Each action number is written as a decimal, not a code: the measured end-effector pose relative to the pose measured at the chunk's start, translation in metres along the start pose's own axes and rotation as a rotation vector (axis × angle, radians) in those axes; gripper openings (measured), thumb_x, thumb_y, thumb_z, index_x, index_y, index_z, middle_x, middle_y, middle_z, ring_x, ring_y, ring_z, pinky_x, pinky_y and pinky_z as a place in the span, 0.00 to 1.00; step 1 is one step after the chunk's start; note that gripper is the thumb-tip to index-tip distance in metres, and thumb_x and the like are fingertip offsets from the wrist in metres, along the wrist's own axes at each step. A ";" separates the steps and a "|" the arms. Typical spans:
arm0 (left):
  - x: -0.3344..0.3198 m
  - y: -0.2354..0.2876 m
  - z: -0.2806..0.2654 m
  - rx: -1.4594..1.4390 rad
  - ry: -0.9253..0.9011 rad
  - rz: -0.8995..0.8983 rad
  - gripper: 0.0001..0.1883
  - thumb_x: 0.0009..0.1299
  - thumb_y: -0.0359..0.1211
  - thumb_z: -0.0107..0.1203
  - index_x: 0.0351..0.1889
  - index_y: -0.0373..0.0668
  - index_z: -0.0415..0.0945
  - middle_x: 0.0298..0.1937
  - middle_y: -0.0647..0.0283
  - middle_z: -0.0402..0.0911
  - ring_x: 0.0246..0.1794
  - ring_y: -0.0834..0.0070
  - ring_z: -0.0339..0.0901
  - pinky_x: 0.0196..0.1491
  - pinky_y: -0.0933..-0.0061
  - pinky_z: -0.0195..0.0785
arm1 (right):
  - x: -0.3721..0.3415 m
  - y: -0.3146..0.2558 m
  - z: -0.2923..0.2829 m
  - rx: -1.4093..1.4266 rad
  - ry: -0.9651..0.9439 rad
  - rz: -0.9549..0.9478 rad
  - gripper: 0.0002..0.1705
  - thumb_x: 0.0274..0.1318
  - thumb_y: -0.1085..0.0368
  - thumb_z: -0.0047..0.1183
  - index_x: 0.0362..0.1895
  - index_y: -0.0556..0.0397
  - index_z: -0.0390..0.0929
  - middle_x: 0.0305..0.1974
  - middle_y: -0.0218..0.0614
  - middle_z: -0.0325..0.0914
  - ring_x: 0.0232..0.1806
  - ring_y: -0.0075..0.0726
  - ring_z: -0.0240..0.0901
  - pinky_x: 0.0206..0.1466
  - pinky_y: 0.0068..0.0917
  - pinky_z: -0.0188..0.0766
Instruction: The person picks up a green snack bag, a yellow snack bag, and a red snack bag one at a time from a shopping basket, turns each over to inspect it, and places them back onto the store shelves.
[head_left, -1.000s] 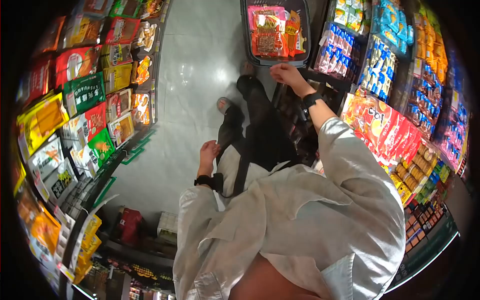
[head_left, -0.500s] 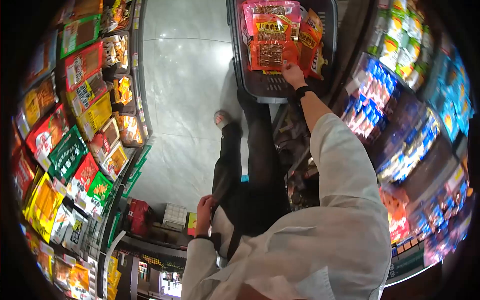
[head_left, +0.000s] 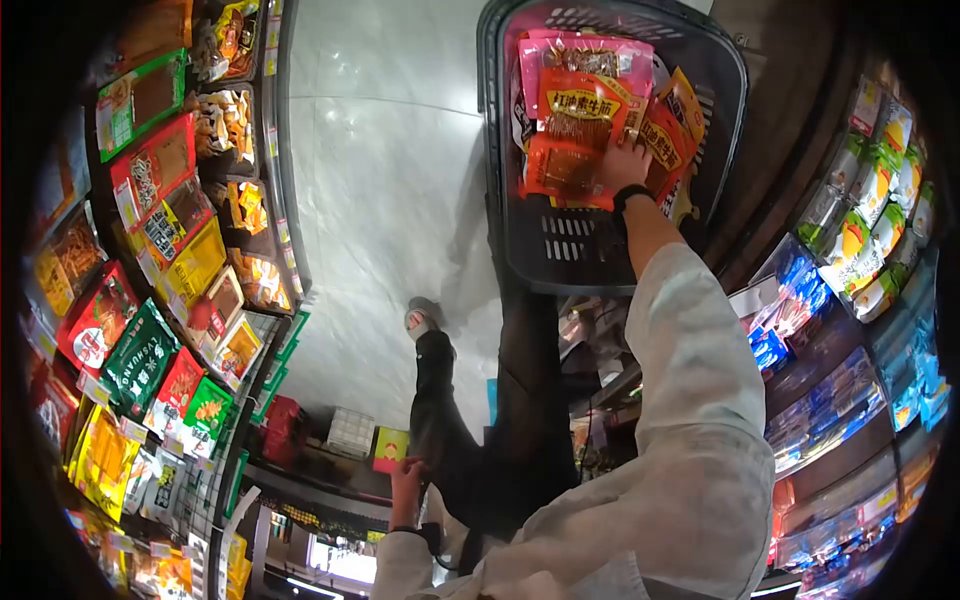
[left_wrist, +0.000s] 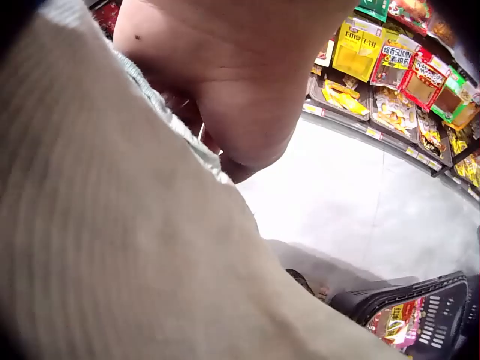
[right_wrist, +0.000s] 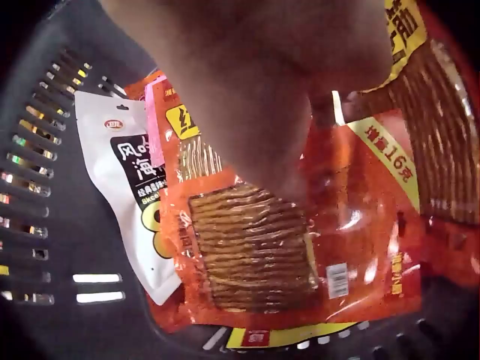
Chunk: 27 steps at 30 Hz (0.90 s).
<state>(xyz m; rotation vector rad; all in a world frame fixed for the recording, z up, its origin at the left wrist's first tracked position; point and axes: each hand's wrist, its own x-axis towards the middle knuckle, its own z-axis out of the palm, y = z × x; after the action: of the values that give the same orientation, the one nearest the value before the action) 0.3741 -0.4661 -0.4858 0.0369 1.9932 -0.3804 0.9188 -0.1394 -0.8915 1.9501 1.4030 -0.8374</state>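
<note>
Inside the grey basket (head_left: 497, 215), the right hand (head_left: 625, 168) touches orange-red snack packets (head_left: 575, 165). The right wrist view shows this hand (right_wrist: 262, 90) large over a clear-fronted packet of brown strips (right_wrist: 251, 255); its fingertips are mostly hidden, so a grip cannot be made out. A white-and-black packet (right_wrist: 124, 180) lies beside it, and a pink packet (head_left: 635, 60) lies farther up in the basket. The left hand (head_left: 407, 485) hangs by the left thigh, fingers loosely curled, holding nothing visible; in the left wrist view this hand (left_wrist: 225, 82) is partly behind the sleeve.
Shelves of bagged snacks (head_left: 140, 355) line the left side of the grey floor (head_left: 370, 180). On the right stand bins of wrapped sweets (head_left: 795, 300) and green-and-white packets (head_left: 880, 220). A white wire crate (head_left: 350, 432) sits at the lower left.
The right hand has reached forward into the basket, onto the packets. The basket appears larger and lower in the head view. The left hand stays low by the thigh.
</note>
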 end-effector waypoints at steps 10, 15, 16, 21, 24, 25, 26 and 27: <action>0.031 0.031 -0.001 -0.018 -0.019 0.366 0.13 0.69 0.35 0.57 0.49 0.40 0.78 0.39 0.56 0.85 0.37 0.69 0.85 0.46 0.70 0.75 | -0.224 -0.019 -0.103 0.494 0.475 -0.262 0.11 0.50 0.63 0.61 0.37 0.50 0.75 0.33 0.48 0.78 0.38 0.60 0.77 0.40 0.53 0.75; 0.013 0.091 -0.033 -0.143 -0.120 0.720 0.13 0.68 0.33 0.59 0.48 0.38 0.79 0.39 0.57 0.85 0.40 0.68 0.84 0.47 0.68 0.75 | -0.380 -0.086 -0.198 0.380 0.433 -0.321 0.14 0.46 0.62 0.63 0.38 0.48 0.76 0.30 0.49 0.81 0.33 0.60 0.80 0.36 0.52 0.77; -0.009 0.106 -0.045 -0.154 0.028 0.934 0.12 0.66 0.31 0.60 0.47 0.38 0.79 0.40 0.56 0.84 0.44 0.63 0.83 0.50 0.64 0.74 | -0.398 -0.099 -0.198 0.396 0.496 -0.453 0.14 0.46 0.61 0.63 0.39 0.48 0.77 0.30 0.49 0.81 0.32 0.60 0.80 0.35 0.52 0.76; -0.155 0.151 -0.156 -0.075 0.542 1.627 0.24 0.58 0.31 0.64 0.54 0.42 0.76 0.49 0.53 0.80 0.52 0.53 0.76 0.62 0.55 0.66 | -0.535 -0.224 -0.258 0.386 0.185 -0.901 0.11 0.49 0.58 0.61 0.38 0.44 0.79 0.29 0.42 0.81 0.33 0.58 0.79 0.35 0.48 0.76; -0.189 0.133 -0.203 0.027 0.444 1.713 0.23 0.58 0.32 0.66 0.53 0.44 0.78 0.51 0.53 0.80 0.57 0.53 0.75 0.69 0.52 0.58 | -0.594 -0.284 -0.284 0.257 0.122 -1.212 0.12 0.50 0.58 0.61 0.39 0.44 0.80 0.30 0.42 0.80 0.35 0.57 0.79 0.38 0.47 0.76; -0.186 0.125 -0.213 0.105 0.398 1.701 0.21 0.58 0.32 0.67 0.51 0.44 0.79 0.48 0.54 0.81 0.56 0.54 0.75 0.69 0.51 0.57 | -0.608 -0.299 -0.292 0.233 0.111 -1.298 0.12 0.50 0.58 0.61 0.39 0.45 0.81 0.31 0.41 0.80 0.36 0.57 0.79 0.39 0.46 0.76; -0.185 0.117 -0.222 0.186 0.348 1.687 0.19 0.59 0.33 0.67 0.50 0.45 0.79 0.46 0.55 0.82 0.55 0.54 0.76 0.70 0.50 0.56 | -0.619 -0.310 -0.300 0.209 0.098 -1.381 0.12 0.50 0.58 0.62 0.39 0.45 0.81 0.31 0.41 0.80 0.37 0.56 0.78 0.40 0.46 0.76; -0.190 0.106 -0.231 0.214 0.353 1.644 0.16 0.60 0.34 0.66 0.46 0.45 0.81 0.41 0.55 0.82 0.51 0.54 0.76 0.66 0.52 0.60 | -0.626 -0.318 -0.309 0.172 0.103 -1.417 0.13 0.50 0.57 0.62 0.40 0.45 0.81 0.32 0.41 0.80 0.38 0.56 0.78 0.41 0.46 0.75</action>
<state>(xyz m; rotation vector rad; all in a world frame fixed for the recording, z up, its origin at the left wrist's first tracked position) 0.2760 -0.2734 -0.2537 1.8060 1.5875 0.5268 0.5068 -0.1857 -0.2460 0.8149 2.8283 -1.4278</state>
